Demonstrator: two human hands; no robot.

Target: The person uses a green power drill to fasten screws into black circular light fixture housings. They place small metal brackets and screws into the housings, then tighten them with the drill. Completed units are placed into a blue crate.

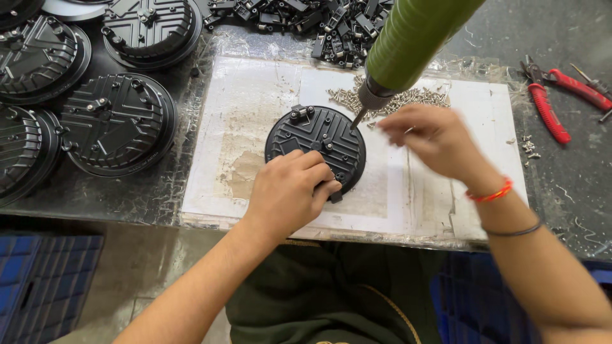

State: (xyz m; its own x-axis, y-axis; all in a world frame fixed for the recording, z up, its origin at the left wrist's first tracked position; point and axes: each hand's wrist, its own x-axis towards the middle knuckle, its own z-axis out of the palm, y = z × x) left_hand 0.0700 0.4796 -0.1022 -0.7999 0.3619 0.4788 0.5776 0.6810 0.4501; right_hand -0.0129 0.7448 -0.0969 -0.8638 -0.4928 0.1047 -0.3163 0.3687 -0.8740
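A round black ribbed metal cover (322, 137) lies on a white sheet (255, 102) on the bench. My left hand (290, 191) rests on its near edge, fingers curled over the rim and a small black part. My right hand (433, 140) hovers just right of the cover, fingers pinched together near a pile of small silver screws (408, 97); whether a screw is between them I cannot tell. A green hanging power screwdriver (408, 44) points its bit down at the cover's upper right edge, with neither hand on it.
Several identical black round covers (118, 124) are stacked at the left. A heap of small black parts (306, 19) lies at the back. Red-handled pliers (554, 102) lie at the right. Blue crates (38, 280) stand below the bench edge.
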